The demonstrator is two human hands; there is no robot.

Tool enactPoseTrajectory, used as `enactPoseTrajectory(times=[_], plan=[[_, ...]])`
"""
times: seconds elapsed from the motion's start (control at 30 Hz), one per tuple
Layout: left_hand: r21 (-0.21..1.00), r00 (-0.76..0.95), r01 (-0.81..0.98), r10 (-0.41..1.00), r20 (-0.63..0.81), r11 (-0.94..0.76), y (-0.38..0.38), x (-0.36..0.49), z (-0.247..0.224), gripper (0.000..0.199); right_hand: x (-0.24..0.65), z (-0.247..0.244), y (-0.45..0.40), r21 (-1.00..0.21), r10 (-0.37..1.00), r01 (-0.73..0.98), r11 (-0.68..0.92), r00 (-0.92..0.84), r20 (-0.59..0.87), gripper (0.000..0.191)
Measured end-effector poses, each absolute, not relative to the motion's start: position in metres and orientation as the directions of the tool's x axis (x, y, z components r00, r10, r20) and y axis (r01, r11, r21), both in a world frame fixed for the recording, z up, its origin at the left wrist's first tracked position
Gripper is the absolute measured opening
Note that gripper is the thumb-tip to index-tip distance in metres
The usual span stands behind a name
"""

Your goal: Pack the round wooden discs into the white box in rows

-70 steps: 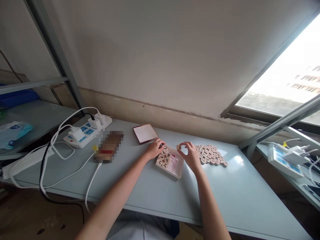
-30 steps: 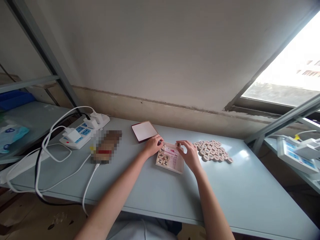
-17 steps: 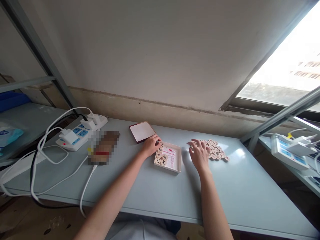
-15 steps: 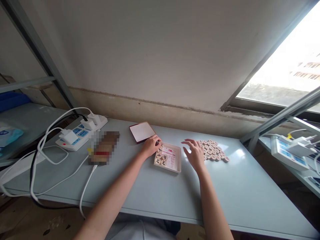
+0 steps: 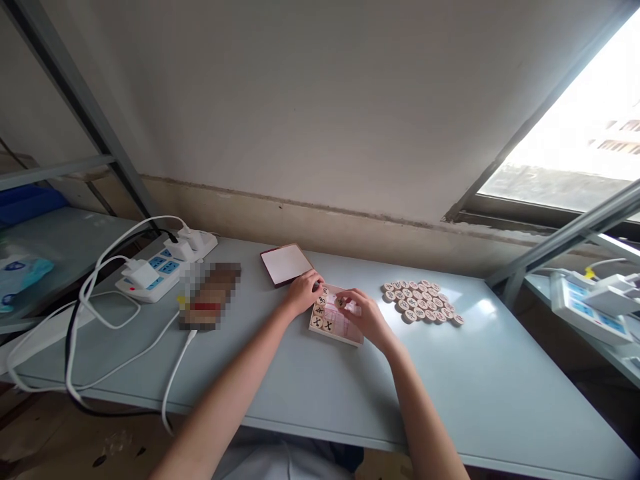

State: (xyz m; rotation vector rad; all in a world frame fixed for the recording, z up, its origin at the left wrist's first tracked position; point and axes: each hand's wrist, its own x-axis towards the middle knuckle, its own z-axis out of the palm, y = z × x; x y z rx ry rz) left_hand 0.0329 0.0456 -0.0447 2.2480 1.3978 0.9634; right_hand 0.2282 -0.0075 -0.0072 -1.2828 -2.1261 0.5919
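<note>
A shallow white box (image 5: 336, 339) on the desk holds several round wooden pieces (image 5: 317, 322) with dark characters along its left side. At the box's upper left corner, my left hand (image 5: 303, 293) is closed, pinching something small and dark that I cannot make out. My right hand (image 5: 364, 316) reaches over the box, its thumb and fingers closed on a round wooden piece (image 5: 341, 302). Right of the box lies a flat cluster of more round pieces (image 5: 420, 300), some with red and some with dark characters. Behind my left hand rests the box lid (image 5: 285, 265), its pale inside up.
A white power strip (image 5: 165, 270) with plugs and looping cables lies at the left, beside a pixelated brown object (image 5: 210, 297). Another power strip (image 5: 590, 307) sits on a surface at the far right. The wall runs behind the desk (image 5: 475, 387).
My right hand has moved left from beside the cluster to over the box and now holds a piece. One fewer piece lies inside the box's left part. My left hand has stayed at the corner.
</note>
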Motion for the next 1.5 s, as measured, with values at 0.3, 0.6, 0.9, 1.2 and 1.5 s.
enactPoseTrajectory(times=[0.3, 0.6, 0.9, 1.2, 1.5], plan=[[0.608, 0.291, 0.64, 0.88, 0.375, -0.471, 0.043, 0.033, -0.041, 0.013, 0.29, -0.019, 0.003, -0.465, 0.932, 0.841, 0.277, -0.117, 0.343, 0.018], [0.588, 0.313, 0.649, 0.873, 0.373, -0.484, 0.044, 0.033, -0.04, 0.013, 0.292, -0.02, -0.003, -0.044, 0.943, 0.999, 0.015, 0.001, 0.332, 0.021], [0.579, 0.314, 0.656, 0.873, 0.373, -0.484, 0.044, 0.034, -0.04, 0.014, 0.258, 0.0, -0.011, -0.503, 0.916, 0.768, 0.397, -0.363, 0.169, 0.029], [0.588, 0.312, 0.642, 0.868, 0.386, -0.492, 0.046, 0.033, -0.044, 0.013, 0.213, -0.002, -0.023, -0.516, 0.818, 0.689, 0.509, -0.573, 0.044, 0.028], [0.608, 0.303, 0.636, 0.878, 0.371, -0.476, 0.044, 0.033, -0.042, 0.014, 0.231, 0.005, -0.018, -0.581, 0.853, 0.668, 0.464, -0.514, 0.09, 0.017]])
